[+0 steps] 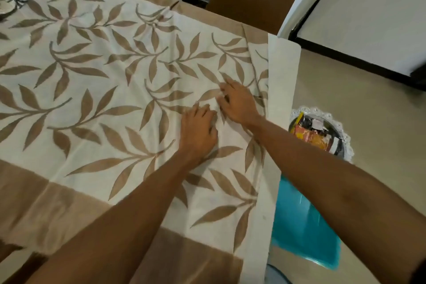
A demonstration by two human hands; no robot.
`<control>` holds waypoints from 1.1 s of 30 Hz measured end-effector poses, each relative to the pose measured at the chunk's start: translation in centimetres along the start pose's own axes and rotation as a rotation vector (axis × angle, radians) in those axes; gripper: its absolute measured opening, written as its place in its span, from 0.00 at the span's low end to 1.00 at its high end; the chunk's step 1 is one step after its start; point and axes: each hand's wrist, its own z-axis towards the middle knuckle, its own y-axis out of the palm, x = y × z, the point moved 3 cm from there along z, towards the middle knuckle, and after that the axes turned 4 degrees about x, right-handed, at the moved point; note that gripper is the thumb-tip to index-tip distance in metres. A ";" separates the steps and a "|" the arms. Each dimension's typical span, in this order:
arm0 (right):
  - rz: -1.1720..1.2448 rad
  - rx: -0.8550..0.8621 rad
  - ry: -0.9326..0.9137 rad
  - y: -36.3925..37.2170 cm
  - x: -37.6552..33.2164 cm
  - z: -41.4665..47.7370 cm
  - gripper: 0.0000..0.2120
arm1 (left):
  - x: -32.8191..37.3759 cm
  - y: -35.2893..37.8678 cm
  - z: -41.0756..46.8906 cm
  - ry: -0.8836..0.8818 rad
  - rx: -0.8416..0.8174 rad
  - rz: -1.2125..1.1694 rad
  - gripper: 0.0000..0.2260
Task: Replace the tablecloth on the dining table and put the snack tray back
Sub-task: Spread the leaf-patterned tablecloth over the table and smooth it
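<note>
- The leaf-print tablecloth [96, 80] covers the table, which is hidden beneath it; both hands meet near its right end.
- The right hand [239, 104] seems to pinch a small ridge of cloth. The left hand [198, 127] lies palm down with fingers bent; blur keeps me from telling whether it pinches.
- The snack tray [320, 131] sits on the floor just beside that end.
- Risk: a hard tug on the ridge could drag the cloth askew, or slide its edge down onto the tray.
</note>
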 end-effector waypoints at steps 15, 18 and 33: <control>-0.228 0.110 0.218 -4.4 13.9 13.1 0.29 | 4.7 6.1 21.3 0.107 -0.031 0.093 0.21; -0.153 -0.012 0.093 -3.2 14.5 15.8 0.31 | 5.0 7.1 22.1 0.080 -0.025 0.147 0.25; -0.178 0.172 0.265 -5.3 19.7 14.1 0.26 | 4.8 8.0 22.1 0.088 -0.028 0.244 0.27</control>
